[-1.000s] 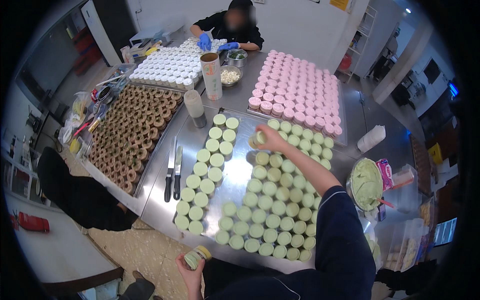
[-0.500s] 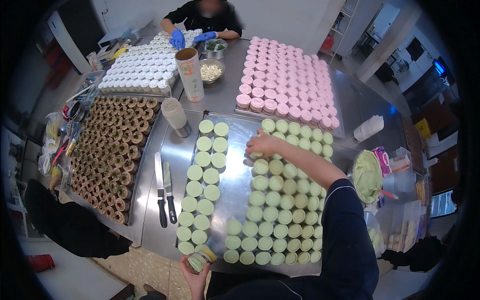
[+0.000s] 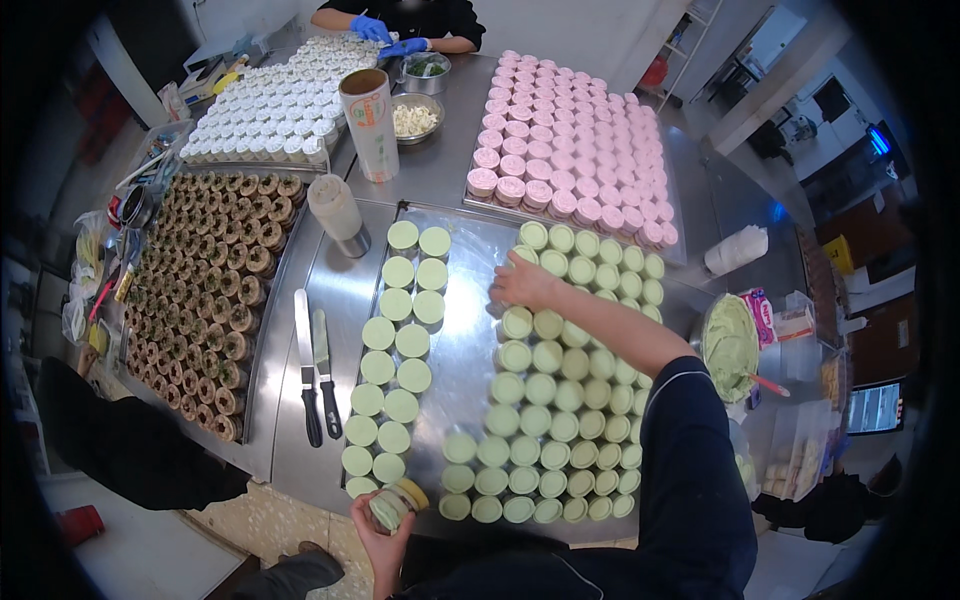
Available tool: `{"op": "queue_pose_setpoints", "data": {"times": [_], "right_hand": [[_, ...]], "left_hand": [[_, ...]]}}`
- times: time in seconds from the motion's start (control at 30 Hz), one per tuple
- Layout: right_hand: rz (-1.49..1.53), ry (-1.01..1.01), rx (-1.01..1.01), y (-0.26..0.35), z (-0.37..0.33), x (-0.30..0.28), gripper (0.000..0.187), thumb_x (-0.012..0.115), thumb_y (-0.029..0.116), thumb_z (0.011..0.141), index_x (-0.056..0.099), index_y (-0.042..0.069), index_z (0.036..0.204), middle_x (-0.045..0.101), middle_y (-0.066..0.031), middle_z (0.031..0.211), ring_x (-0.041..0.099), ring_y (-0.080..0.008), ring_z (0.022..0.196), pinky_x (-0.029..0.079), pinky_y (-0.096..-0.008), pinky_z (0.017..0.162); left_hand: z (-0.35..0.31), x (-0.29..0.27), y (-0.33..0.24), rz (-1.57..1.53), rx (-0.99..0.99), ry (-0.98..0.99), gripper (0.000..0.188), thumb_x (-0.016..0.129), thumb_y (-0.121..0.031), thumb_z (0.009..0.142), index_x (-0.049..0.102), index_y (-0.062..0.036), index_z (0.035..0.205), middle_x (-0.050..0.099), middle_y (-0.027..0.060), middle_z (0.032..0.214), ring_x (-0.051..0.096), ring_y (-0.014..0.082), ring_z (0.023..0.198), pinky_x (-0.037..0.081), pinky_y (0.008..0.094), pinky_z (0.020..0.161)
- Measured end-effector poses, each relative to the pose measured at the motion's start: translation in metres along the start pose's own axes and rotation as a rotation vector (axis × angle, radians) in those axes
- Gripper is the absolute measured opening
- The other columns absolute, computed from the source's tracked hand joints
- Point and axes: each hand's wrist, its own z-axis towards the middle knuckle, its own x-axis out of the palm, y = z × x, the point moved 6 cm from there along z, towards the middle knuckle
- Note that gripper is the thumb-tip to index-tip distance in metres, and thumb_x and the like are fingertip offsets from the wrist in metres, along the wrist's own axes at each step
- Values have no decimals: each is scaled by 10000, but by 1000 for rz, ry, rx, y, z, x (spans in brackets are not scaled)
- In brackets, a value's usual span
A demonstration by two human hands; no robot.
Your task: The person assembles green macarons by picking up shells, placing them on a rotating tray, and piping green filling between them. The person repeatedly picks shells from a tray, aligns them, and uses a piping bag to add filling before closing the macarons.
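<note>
My left hand (image 3: 380, 535) is closed around a small dessert cup (image 3: 398, 505) at the near table edge. This cup lies tilted, its creamy green top toward my fingers and a yellowish band at its other end. My right hand (image 3: 527, 283) reaches across a block of green-topped cups (image 3: 535, 420). Its fingers curl down over a cup at the block's left edge, mostly hidden under them. Two columns of green-topped cups (image 3: 400, 405) stand on the left side of the same metal tray (image 3: 455, 300), with bare metal between the groups.
Two spatulas (image 3: 310, 385) and a squeeze bottle (image 3: 338, 215) are left of the tray. Brown cups (image 3: 200, 300), white cups (image 3: 265, 115) and pink cups (image 3: 570, 150) surround it. A bowl of green cream (image 3: 730, 350) stands right. Across the table, a co-worker's blue-gloved hands (image 3: 385, 35) work.
The view has shifted slightly, so the table appears higher and further left. Both my hands keep nearly the same places. The co-worker's gloved hands have come closer together.
</note>
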Motion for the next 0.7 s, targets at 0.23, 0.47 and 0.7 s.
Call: {"op": "queue_pose_setpoints", "data": {"times": [0.23,0.47,0.7], "right_hand": [[8,53,38,0,6,2,383,620,136,710,516,173,1077,555,27,1027,427,-156,1125,260,-511,971],[266,-112,383,-17,-37,-63,422,618,109,731,513,185,1133,536,-2,1129,418,-187,1169,234,-548,982],[695,-822,914,43,-209,-162,335,597,85,756,523,157,1074,529,-23,1132,451,-205,1106,254,-446,937]], "left_hand": [[8,11,-13,51,58,50,660,706,45,612,320,-42,1140,447,116,1097,478,210,1021,405,333,880],[59,64,-48,427,270,197,600,747,-109,630,378,-13,1092,486,142,1019,510,239,973,421,335,832],[117,160,-33,679,449,380,599,737,-181,624,384,4,1071,504,213,996,536,335,922,450,384,769]]}}
